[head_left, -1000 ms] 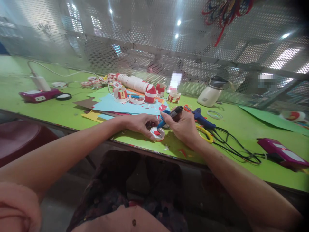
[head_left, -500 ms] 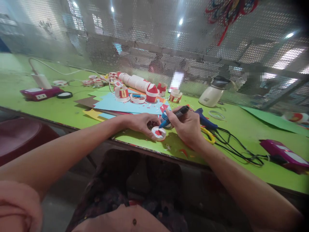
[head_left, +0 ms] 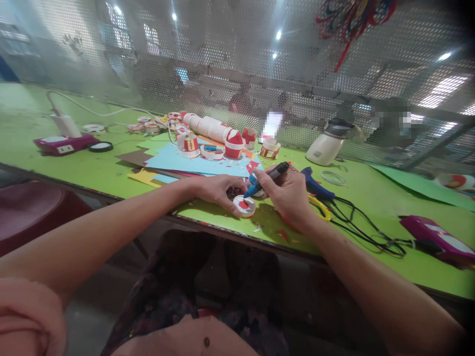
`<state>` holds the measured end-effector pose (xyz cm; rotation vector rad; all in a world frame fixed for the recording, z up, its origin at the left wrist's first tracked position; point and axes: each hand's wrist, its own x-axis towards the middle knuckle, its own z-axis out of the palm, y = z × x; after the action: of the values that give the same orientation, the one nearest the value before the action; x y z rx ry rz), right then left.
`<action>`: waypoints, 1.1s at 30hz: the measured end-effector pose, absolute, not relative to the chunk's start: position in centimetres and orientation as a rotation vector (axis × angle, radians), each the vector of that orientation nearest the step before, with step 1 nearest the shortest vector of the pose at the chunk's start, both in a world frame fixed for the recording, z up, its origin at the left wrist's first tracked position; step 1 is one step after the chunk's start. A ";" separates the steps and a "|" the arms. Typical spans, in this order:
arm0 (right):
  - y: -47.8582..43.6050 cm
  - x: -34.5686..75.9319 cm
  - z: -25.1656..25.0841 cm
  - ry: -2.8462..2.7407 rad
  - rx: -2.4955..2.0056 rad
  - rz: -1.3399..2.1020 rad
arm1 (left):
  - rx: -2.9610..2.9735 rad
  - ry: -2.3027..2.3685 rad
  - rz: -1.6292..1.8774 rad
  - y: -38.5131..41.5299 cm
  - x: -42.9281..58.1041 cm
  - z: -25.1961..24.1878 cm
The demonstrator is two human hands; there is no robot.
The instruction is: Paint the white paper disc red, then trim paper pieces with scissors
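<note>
A small round white paper disc with a red patch in its middle and small blue marks lies on the green table near its front edge. My left hand grips its left rim between thumb and fingers. In my right hand is a blue marker, held like a pen, its tip on or just above the disc; contact is hard to tell. Beyond my right hand lie a dark blue glue gun and the yellow handle of what look like scissors, partly hidden by the hand.
Coloured paper sheets carry several cut paper cups behind my hands. A cream jug stands back right. Purple power strips lie at both sides, with cables on the right. A perforated screen rises behind the table.
The marker tip has shifted very slightly over the disc. Both hands otherwise keep nearly the same place and hold.
</note>
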<state>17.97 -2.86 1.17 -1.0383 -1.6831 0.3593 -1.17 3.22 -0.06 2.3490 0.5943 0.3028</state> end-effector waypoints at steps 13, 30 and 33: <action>-2.9 17.9 1.1 -1.691 -1.081 0.323 | 2.349 0.580 0.335 3.3 -1.0 -0.2; -2.7 18.0 1.0 -1.731 -1.083 0.318 | 2.352 0.566 0.297 3.3 -1.2 0.0; -2.7 18.0 1.0 -1.730 -1.087 0.324 | 2.341 0.560 0.297 3.3 -1.1 -0.1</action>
<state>17.96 -2.67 0.97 -1.0866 -1.7295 0.3235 -1.14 3.29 -0.07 2.3413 0.5596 0.2966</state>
